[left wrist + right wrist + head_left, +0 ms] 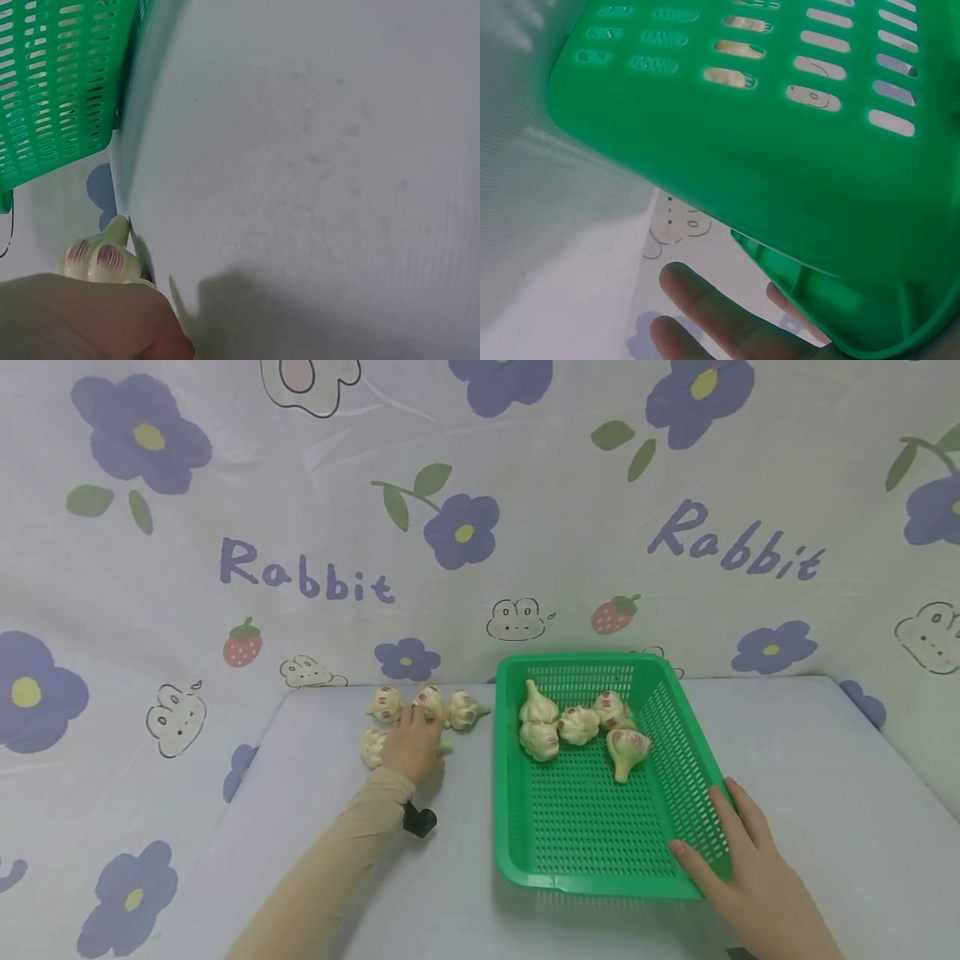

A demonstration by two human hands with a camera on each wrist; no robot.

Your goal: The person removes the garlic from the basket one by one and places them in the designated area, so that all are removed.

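Note:
In the head view my left hand (414, 750) reaches over a group of garlic bulbs. Its fingertips are at a bulb (429, 697) in the back row, between another bulb (386, 703) and a bulb with its stem to the right (465, 710). One more bulb (372, 748) is partly covered by the hand, and a stem (447, 746) pokes out beside it; what the fingers do underneath is hidden. My right hand (753, 868) holds the right rim of a green basket (600, 885), thumb on the inner side. Several garlic bulbs, one with its stem toward me (627, 752), lie inside.
The basket stands right of the loose bulbs on a pale tabletop (817, 768). A patterned cloth (570, 527) with flowers and lettering rises behind the table. In the left wrist view, the basket's perforated side (64, 90) is at the upper left.

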